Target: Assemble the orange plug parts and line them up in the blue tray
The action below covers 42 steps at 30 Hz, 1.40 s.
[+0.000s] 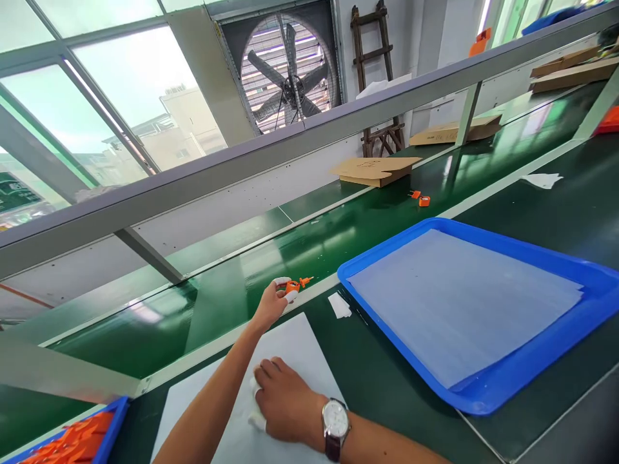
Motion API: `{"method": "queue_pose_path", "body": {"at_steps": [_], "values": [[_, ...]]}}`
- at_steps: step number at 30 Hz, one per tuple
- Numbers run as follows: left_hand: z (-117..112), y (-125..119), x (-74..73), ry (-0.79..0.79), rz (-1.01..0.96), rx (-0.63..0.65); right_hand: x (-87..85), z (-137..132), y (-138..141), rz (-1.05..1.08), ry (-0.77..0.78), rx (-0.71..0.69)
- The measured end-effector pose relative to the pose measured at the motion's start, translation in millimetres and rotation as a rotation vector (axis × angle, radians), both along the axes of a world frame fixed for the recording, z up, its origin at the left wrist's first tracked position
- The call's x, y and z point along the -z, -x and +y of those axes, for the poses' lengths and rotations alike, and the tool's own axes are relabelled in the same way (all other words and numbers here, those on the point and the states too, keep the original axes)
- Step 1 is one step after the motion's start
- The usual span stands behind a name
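Note:
My left hand (271, 306) reaches out over the edge of the green belt. White covers are on its thumb and a finger, which pinch a small orange plastic part (293, 287). A thinner orange piece (305, 281) sits just beyond its fingertips; whether the two are joined I cannot tell. My right hand (287, 403), with a watch on the wrist, rests low over a white sheet (294, 338). Its fingers are bent, and the white-covered thumb and fingertip stand apart with nothing visible between them. The palm side is hidden.
A blue tray (387, 348) lined with white paper lies at right, beside a white scrap (339, 305). Orange parts (424, 201) and a cardboard box (377, 169) lie farther along the belt. A blue bin (113, 428) of orange pieces stands lower left. A metal rail (309, 129) crosses behind.

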State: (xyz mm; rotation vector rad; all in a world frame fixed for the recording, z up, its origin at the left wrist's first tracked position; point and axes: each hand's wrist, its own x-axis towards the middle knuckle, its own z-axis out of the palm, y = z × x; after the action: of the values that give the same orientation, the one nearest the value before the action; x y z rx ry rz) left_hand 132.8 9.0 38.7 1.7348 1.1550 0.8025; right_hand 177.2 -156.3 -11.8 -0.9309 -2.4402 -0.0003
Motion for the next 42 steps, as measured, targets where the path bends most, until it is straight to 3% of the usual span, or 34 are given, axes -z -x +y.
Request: {"method": "queue_pose_path", "body": {"at_steps": [4, 9, 12, 17, 21, 25, 28, 31, 34, 37, 39, 42], "values": [[-66.4, 48.3, -28.4, 0.037, -0.112, 0.039, 4.7, 1.7, -1.5, 0.104, 0.114, -0.047], [-145.2, 113.3, -46.9, -0.007, -0.127, 0.052, -6.7, 13.0, -8.5, 0.596, 0.600, -0.065], [-176.4, 141.1, -39.2, 0.006, -0.001, -0.007, -20.6, 17.4, -12.3, 0.861, 0.916, -0.045], [-195.6, 158.0, -6.8, -0.038, 0.171, -0.175, -33.4, 11.2, -12.2, 0.981, 1.296, -0.182], [-196.9, 156.5, 10.9, 0.088, -0.046, -0.159, -26.3, 4.8, -3.0, 1.019, 1.173, -0.034], [-197.4, 155.9, 13.4, 0.222, -0.240, -0.121, -17.5, -0.1, 0.6, 0.931, 0.805, -0.051], [-198.0, 158.6, 13.3, 0.171, -0.215, -0.127, -16.4, -4.8, -1.8, 0.788, 0.529, -0.178], [-199.3, 159.9, 15.7, 0.004, -0.048, -0.158, -17.7, -10.3, -1.8, 0.695, 0.395, -0.276], [-201.3, 157.5, 20.5, -0.079, 0.004, -0.201, -19.2, -15.6, 4.2, 0.742, 0.541, -0.180], [-203.8, 153.4, 24.9, -0.006, -0.098, -0.288, -19.7, -17.3, 11.6, 0.891, 0.884, 0.004], [-205.3, 150.9, 25.4, 0.079, -0.197, -0.317, -18.9, -15.7, 14.2, 0.975, 1.048, 0.041], [-206.4, 148.1, 22.6, 0.180, -0.299, -0.312, -17.0, -12.8, 14.3, 1.041, 1.087, 0.058]]}}
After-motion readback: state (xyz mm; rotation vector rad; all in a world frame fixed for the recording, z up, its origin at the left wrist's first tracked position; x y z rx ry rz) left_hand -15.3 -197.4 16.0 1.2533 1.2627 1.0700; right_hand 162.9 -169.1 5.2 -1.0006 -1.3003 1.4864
